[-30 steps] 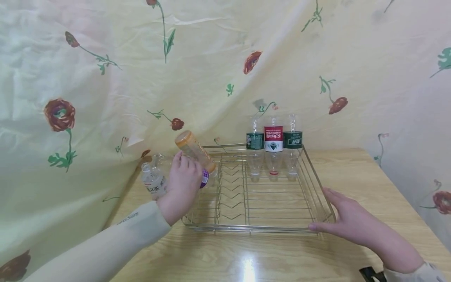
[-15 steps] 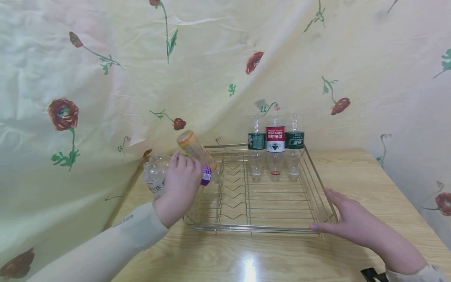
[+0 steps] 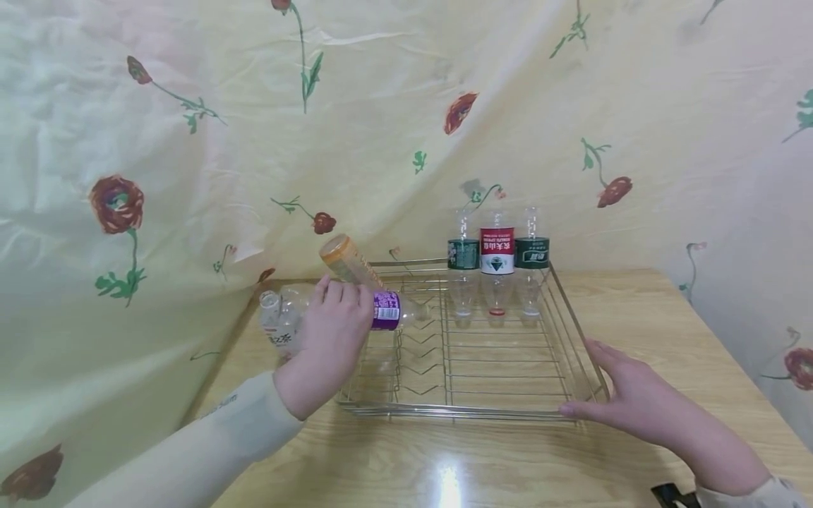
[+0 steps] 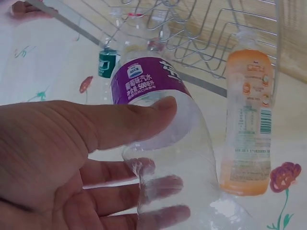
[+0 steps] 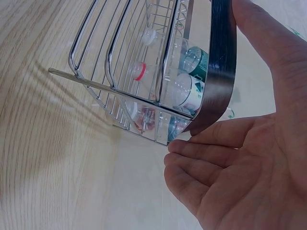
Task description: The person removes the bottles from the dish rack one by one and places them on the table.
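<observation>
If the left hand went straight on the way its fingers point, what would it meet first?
Most likely the orange-tinted bottle: it leans just beyond the left hand in the head view and shows ahead of the hand in the left wrist view. How much gap lies between them is unclear.

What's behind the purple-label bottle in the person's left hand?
In the head view, a tilted orange bottle and part of the wire rack. The orange bottle's lower end is covered there by the purple-label bottle and the left hand.

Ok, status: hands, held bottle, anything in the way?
Left hand grips purple bottle, neck over rack. Right hand touches rack's right side. Possibly in the way: orange bottle, close behind.
</observation>
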A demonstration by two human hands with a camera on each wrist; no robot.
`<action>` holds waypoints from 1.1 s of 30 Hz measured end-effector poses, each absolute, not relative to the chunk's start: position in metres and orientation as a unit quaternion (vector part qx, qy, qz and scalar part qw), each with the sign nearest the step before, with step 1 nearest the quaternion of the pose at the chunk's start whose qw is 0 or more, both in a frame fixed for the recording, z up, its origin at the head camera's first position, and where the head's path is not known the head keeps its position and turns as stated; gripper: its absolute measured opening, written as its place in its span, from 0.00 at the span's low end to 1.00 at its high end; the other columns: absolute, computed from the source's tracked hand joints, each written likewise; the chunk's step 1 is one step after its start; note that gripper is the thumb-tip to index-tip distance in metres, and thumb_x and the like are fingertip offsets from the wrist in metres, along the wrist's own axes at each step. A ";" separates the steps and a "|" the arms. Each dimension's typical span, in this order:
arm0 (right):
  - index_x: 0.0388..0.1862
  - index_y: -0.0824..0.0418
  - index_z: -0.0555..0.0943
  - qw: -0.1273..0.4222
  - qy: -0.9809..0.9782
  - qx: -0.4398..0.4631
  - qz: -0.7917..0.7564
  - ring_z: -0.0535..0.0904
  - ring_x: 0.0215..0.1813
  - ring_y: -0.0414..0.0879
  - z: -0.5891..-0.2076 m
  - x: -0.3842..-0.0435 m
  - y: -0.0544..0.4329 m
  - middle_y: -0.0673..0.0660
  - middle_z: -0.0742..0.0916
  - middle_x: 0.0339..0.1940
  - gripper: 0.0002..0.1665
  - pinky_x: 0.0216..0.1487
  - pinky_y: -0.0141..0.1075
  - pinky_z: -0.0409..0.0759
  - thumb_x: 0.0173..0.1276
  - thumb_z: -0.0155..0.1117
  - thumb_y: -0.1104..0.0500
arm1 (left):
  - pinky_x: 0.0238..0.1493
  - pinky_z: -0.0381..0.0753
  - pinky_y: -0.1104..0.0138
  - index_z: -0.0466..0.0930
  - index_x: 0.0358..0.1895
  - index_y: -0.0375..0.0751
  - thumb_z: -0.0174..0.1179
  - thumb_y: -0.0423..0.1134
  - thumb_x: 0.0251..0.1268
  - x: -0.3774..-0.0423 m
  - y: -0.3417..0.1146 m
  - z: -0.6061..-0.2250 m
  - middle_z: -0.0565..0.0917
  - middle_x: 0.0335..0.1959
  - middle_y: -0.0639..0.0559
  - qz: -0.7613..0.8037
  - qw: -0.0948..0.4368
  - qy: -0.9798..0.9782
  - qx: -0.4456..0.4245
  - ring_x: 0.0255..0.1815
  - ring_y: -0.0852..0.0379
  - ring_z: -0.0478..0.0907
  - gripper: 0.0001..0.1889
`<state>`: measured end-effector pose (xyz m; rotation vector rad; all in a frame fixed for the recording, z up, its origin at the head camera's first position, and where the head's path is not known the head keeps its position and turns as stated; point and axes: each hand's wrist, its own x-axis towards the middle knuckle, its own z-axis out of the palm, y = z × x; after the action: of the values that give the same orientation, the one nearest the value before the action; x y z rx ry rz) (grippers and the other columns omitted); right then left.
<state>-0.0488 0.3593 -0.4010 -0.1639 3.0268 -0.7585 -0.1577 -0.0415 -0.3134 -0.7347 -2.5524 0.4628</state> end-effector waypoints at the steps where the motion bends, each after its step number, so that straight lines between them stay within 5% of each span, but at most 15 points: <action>1: 0.75 0.82 0.55 0.007 0.969 -0.053 -0.243 0.62 0.66 0.82 -0.401 -0.049 0.359 0.85 0.65 0.69 0.73 0.59 0.74 0.67 0.52 0.79 0.32 | 0.71 0.66 0.48 0.79 0.58 0.35 0.79 0.36 0.50 -0.157 -0.041 -0.313 0.85 0.49 0.39 0.158 0.224 -0.924 -0.267 0.55 0.41 0.79 0.30; 15: 0.75 0.81 0.55 0.008 0.970 -0.052 -0.239 0.63 0.66 0.82 -0.402 -0.050 0.361 0.85 0.65 0.69 0.73 0.58 0.74 0.67 0.52 0.79 0.32 | 0.71 0.66 0.48 0.72 0.64 0.32 0.73 0.23 0.48 -0.151 -0.038 -0.306 0.83 0.52 0.37 0.089 0.185 -0.933 -0.297 0.57 0.39 0.78 0.36; 21: 0.75 0.82 0.55 0.010 0.969 -0.050 -0.242 0.63 0.66 0.82 -0.402 -0.050 0.361 0.85 0.65 0.69 0.74 0.59 0.74 0.67 0.51 0.79 0.32 | 0.71 0.67 0.49 0.73 0.63 0.31 0.76 0.31 0.53 -0.149 -0.038 -0.310 0.83 0.51 0.37 0.042 0.205 -0.928 -0.309 0.57 0.39 0.78 0.33; 27: 0.75 0.81 0.55 0.010 0.969 -0.048 -0.244 0.63 0.66 0.82 -0.402 -0.050 0.360 0.85 0.65 0.69 0.74 0.59 0.73 0.68 0.51 0.79 0.32 | 0.70 0.69 0.51 0.74 0.61 0.33 0.82 0.38 0.47 -0.148 -0.039 -0.314 0.84 0.50 0.38 -0.008 0.224 -0.923 -0.313 0.55 0.41 0.79 0.37; 33: 0.75 0.81 0.55 0.005 0.967 -0.051 -0.249 0.62 0.67 0.82 -0.401 -0.049 0.359 0.85 0.65 0.69 0.74 0.59 0.73 0.67 0.51 0.79 0.32 | 0.46 0.84 0.58 0.76 0.59 0.35 0.83 0.39 0.45 -0.146 -0.037 -0.315 0.85 0.46 0.42 -0.052 0.231 -0.922 -0.306 0.44 0.46 0.80 0.37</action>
<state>-0.0487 0.3595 -0.4014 -0.1611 3.0283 -0.7794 -0.1459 -0.0375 -0.3153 -0.8417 -2.5364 -0.1443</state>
